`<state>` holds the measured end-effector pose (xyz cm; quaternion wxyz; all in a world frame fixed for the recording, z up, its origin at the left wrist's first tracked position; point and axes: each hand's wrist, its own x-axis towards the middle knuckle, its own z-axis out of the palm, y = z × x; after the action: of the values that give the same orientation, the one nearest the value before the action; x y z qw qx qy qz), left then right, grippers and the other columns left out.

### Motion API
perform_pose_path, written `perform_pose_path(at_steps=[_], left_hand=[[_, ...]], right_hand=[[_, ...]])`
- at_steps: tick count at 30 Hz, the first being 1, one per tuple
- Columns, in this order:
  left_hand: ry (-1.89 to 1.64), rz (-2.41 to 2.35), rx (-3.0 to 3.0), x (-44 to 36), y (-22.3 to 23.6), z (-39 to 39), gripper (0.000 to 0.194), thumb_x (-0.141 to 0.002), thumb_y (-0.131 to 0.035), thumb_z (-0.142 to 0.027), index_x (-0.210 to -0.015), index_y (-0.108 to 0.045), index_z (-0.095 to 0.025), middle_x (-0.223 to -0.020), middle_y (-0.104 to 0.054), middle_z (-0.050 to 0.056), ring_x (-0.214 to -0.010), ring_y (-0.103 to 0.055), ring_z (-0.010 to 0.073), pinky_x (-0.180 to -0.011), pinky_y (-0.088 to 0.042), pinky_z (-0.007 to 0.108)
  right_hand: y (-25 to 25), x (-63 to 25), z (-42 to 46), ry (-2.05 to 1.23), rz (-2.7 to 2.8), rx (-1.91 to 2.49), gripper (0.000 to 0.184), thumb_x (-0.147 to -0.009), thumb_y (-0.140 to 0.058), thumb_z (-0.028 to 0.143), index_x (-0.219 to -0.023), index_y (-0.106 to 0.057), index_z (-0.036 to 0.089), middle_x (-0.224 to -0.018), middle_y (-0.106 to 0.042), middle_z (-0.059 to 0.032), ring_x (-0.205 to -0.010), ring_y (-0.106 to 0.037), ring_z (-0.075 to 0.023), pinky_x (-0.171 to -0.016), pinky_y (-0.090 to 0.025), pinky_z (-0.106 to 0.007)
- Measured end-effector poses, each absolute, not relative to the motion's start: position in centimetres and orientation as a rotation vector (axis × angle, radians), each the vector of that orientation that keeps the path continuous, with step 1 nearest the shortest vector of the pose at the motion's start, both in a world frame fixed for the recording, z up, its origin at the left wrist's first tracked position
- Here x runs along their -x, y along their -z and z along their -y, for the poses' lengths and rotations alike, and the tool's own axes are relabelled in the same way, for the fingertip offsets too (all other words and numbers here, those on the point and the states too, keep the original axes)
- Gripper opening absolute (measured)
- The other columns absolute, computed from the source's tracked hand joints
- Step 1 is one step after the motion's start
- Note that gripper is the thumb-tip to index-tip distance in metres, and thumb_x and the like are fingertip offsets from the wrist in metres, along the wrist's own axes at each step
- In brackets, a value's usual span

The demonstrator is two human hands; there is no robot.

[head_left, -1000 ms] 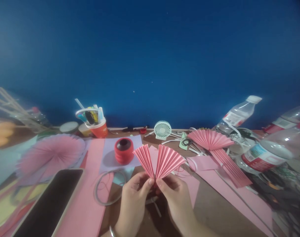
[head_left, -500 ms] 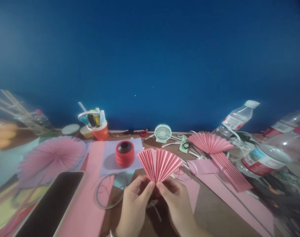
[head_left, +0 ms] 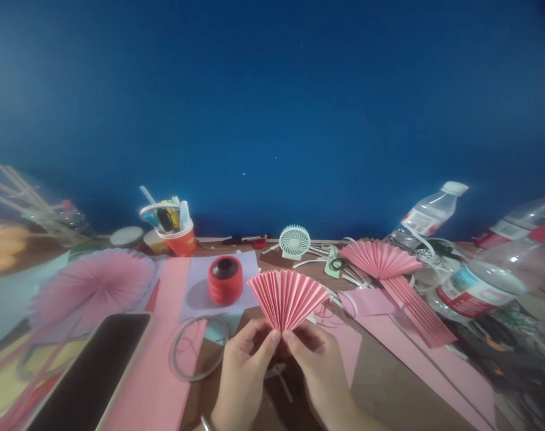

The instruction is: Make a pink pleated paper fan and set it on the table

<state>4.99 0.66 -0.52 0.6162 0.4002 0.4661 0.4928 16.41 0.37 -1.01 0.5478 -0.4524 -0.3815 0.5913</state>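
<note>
Between my hands a pleated pink paper fan (head_left: 289,296) stands upright, spread out at the top and gathered to a point at the bottom. My left hand (head_left: 247,359) pinches its lower left side with the thumb in front. On the lower right side, my right hand (head_left: 316,359) grips it the same way, the two thumb tips nearly touching. Fingers behind the fan are mostly hidden. Just beyond my left hand sits a red spool of thread (head_left: 225,280) on a lilac sheet (head_left: 194,293). A grey ring (head_left: 176,356) lies left of my left wrist.
At left lie a phone (head_left: 93,371) and a round pleated rosette (head_left: 95,284). Along the wall stand a cup of pens (head_left: 180,239) and a small fan (head_left: 295,242). Another pleated fan (head_left: 380,258), a folded strip (head_left: 420,311) and plastic bottles (head_left: 474,287) crowd the right.
The gap between the pleated fan's two halves has closed, and its folds now form one continuous spread. Both hands keep their hold at the base. The view has shifted slightly.
</note>
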Motion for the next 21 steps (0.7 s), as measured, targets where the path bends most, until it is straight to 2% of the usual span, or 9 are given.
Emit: perform_pose_path(at_steps=[6,13,21], left_hand=[[-1.138,-1.057,-0.916,-5.0,0.7,-0.6,0.023,-0.075,-0.058,-0.028,-0.093,-0.061,-0.015,-0.081,-0.064,0.005,-0.069,-0.057,0.0158,-0.064,-0.048,0.026],[-1.141,-1.060,-0.949,-5.0,0.6,-0.8,0.020,-0.075,-0.057,-0.028,-0.091,-0.062,-0.015,-0.083,-0.064,0.005,-0.071,-0.058,0.0162,-0.068,-0.047,0.027],[-1.143,-1.049,-0.929,-5.0,0.4,-0.7,0.016,-0.075,-0.056,-0.028,-0.084,-0.060,-0.016,-0.078,-0.063,0.003,-0.072,-0.057,0.0167,-0.067,-0.047,0.026]], right_hand=[[0.9,-16.4,-0.5,-1.397,0.905,1.085,0.016,-0.073,-0.061,0.029,-0.072,-0.063,0.014,-0.063,-0.059,-0.0015,-0.063,-0.053,-0.0139,-0.059,-0.044,-0.023],[0.2,-16.4,-0.4,-1.408,0.917,1.072,0.017,-0.074,-0.060,0.029,-0.079,-0.065,0.014,-0.070,-0.063,-0.0037,-0.066,-0.055,-0.0149,-0.063,-0.045,-0.024],[0.0,-16.3,-0.4,-1.410,0.894,1.074,0.015,-0.073,-0.061,0.028,-0.069,-0.063,0.014,-0.063,-0.059,-0.0012,-0.061,-0.053,-0.0132,-0.059,-0.044,-0.022]])
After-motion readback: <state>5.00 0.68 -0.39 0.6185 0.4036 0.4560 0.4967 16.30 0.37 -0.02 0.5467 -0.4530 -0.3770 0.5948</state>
